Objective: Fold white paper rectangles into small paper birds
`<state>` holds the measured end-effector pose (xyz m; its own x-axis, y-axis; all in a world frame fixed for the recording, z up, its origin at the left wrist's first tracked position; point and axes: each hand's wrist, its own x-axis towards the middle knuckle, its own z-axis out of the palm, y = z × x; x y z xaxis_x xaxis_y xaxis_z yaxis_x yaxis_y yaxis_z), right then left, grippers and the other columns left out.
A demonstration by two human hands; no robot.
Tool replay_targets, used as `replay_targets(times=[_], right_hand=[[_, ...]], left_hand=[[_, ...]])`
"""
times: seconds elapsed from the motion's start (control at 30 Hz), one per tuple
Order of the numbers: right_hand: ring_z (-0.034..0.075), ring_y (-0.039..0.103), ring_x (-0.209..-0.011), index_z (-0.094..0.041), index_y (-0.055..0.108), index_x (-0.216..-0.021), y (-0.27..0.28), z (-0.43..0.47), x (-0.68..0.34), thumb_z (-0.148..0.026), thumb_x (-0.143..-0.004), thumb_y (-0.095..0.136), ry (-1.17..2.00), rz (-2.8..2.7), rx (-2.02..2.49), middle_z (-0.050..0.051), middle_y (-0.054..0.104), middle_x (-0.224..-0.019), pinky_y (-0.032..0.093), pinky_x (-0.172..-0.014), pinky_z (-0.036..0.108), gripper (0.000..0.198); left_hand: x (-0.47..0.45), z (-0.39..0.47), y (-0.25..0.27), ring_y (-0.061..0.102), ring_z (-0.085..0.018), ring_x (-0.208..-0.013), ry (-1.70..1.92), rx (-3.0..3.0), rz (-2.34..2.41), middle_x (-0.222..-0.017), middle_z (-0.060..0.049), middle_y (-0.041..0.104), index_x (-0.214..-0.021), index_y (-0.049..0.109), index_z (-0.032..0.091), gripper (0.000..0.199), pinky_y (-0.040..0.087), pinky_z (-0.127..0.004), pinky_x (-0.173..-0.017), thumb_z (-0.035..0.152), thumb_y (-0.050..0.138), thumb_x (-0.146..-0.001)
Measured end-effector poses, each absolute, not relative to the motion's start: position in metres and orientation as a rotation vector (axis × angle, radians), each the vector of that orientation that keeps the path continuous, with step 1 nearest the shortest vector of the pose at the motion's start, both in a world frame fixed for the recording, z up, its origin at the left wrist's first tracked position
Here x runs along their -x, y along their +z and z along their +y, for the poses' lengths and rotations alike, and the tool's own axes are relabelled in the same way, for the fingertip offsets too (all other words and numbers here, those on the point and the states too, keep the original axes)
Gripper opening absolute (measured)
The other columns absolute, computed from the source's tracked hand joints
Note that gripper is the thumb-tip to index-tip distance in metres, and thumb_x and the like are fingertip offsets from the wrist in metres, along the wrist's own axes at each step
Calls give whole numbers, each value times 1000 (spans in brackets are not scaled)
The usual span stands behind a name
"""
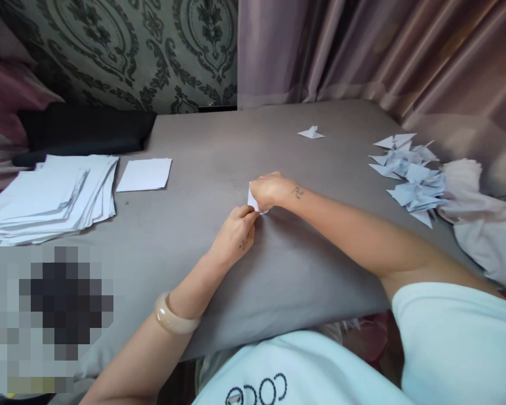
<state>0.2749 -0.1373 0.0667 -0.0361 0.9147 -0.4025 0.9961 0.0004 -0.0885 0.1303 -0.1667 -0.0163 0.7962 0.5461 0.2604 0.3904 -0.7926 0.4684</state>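
A small white piece of folded paper [252, 198] lies between my hands near the middle of the grey-covered table, mostly hidden by my fingers. My left hand [237, 232] pinches its near edge, thumb and fingers pressed together. From the far side, my right hand [270, 190] curls over the paper with its fingers bent down onto it, the fingertips out of sight. Farther back stands a single folded paper crane [312, 132].
On the left are a thick stack of white paper sheets [54, 197], a smaller pile of square paper [145, 174] and a black folded cloth [88, 129]. Several paper cranes [417, 180] heap at the right beside pale crumpled fabric [484, 219]. The lower left corner is pixelated.
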Motion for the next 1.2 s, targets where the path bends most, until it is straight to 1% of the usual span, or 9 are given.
replay_targets(times=[0.1,0.17,0.23,0.33,0.4,0.5,0.67,0.83,1.2], right_hand=[[30,66,-100,-13,72,-96,79,-141,-276,-12,-65,72,-536,1923,-1877,15,72,-95,48,-87,39,32],[28,66,-98,-15,72,-96,88,-150,-283,-18,-73,67,-548,1969,-1887,13,72,-96,46,-85,36,24],[23,66,-95,-20,72,-94,90,-164,-294,-25,-84,54,-560,2124,-2092,9,73,-98,45,-81,31,21],[19,64,-95,-22,67,-101,74,-193,-313,-30,-94,37,-305,2257,-2631,6,72,-103,44,-81,28,31],[18,65,-90,-20,65,-101,52,-212,-323,-30,-93,38,-249,2120,-2946,6,72,-98,45,-81,28,30],[19,67,-82,-18,64,-98,18,-231,-328,-29,-88,46,-541,1909,-3151,8,73,-91,48,-78,30,24],[16,68,-86,-17,60,-110,-5,-233,-314,-24,-86,48,-818,2045,-3208,9,72,-105,51,-79,28,28],[14,67,-89,-19,57,-114,-4,-230,-303,-18,-86,47,-1029,2200,-3139,9,71,-111,52,-79,26,30],[16,61,-107,-19,67,-111,-5,-244,-300,-14,-91,41,-664,2535,-2776,7,66,-115,46,-97,29,33]], left_hand=[[-130,-168,-10,56,-22,-97,451,-2692,688,-106,-11,61,-112,65,14,41,50,-35,-90,1,35,-86],[-131,-169,-6,53,-22,-91,392,-2731,698,-103,-12,60,-113,64,13,40,50,-35,-88,2,35,-88],[-131,-171,-4,51,-22,-88,347,-2753,718,-101,-12,59,-115,63,12,40,50,-35,-86,4,34,-90],[-132,-171,-3,50,-22,-88,296,-2768,720,-103,-11,58,-120,60,13,42,49,-36,-86,3,33,-90],[-132,-171,-3,50,-22,-91,280,-2772,709,-107,-11,57,-124,57,13,43,48,-36,-88,2,34,-88],[-133,-172,-6,49,-22,-94,282,-2786,712,-114,-13,55,-125,54,12,44,48,-36,-90,1,34,-88],[-134,-172,-9,48,-23,-97,278,-2831,702,-117,-15,54,-129,49,8,43,46,-37,-93,3,32,-90],[-137,-172,-8,49,-24,-96,220,-2883,713,-112,-14,53,-125,52,12,43,46,-39,-91,1,35,-87],[-133,-179,-8,47,-24,-96,200,-2862,825,-111,-14,49,-134,50,16,47,46,-38,-91,6,36,-91]])
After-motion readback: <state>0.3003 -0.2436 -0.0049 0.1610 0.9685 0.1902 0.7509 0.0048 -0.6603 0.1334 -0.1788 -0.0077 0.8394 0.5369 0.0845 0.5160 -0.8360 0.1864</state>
